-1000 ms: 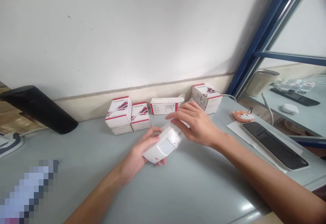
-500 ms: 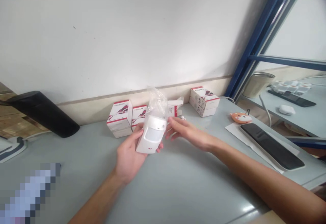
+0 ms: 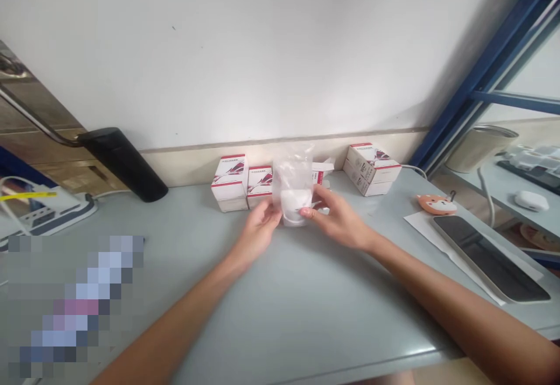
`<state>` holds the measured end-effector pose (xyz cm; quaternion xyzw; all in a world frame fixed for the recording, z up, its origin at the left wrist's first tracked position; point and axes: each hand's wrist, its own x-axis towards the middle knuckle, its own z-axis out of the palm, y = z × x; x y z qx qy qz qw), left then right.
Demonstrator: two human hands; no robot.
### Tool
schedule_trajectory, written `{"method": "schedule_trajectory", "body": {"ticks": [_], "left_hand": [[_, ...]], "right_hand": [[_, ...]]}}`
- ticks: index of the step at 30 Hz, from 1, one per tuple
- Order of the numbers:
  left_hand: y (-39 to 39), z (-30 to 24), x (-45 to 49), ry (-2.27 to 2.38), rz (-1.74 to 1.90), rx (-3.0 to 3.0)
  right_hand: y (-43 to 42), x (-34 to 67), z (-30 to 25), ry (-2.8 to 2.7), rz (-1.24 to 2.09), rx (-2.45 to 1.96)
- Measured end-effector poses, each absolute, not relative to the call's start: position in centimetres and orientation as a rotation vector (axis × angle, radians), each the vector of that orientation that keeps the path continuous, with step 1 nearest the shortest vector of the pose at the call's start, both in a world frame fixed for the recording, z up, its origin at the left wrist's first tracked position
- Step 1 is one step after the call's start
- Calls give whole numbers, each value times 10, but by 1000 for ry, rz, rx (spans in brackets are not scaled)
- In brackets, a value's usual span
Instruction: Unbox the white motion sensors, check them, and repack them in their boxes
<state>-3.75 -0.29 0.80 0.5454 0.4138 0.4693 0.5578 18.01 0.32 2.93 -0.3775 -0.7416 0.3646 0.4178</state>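
A white motion sensor stands roughly upright in the middle of the view, inside a clear plastic bag that rises above it. My left hand grips its left side, fingers curled against the bag. On the other side, my right hand pinches the bagged sensor, thumb across its front. Just behind are red-and-white boxes: a taller pair on the left and a lower box beside it. An opened box is partly hidden behind the bag and my right hand.
More red-and-white boxes stand at the back right. A black cylinder leans near the wall at left. On the right lie an orange animal-faced case and a long black-topped device on white paper. Blue framing borders the right.
My right hand has closed on the sensor, which was held by my left hand alone. The sensor has turned more upright, with the bag now around it. The camera view has shifted left.
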Motion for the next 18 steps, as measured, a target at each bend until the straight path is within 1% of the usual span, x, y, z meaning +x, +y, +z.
{"method": "schedule_trajectory", "body": {"ticks": [3,6,12,18], "left_hand": [[-2,12,-40,1023,1150,1350],[-5,18,-43,959,1194,1434],[-7,17,-45,1037,1073,1666],[2,2,-49,1061,863,1772]], "right_hand": [[6,183,25,-1921,851,-987],[9,186,19,-2002,787,-1059],[10,189,15,-2218,714,-1058],[8,191,21,-2150,769,-991]]}}
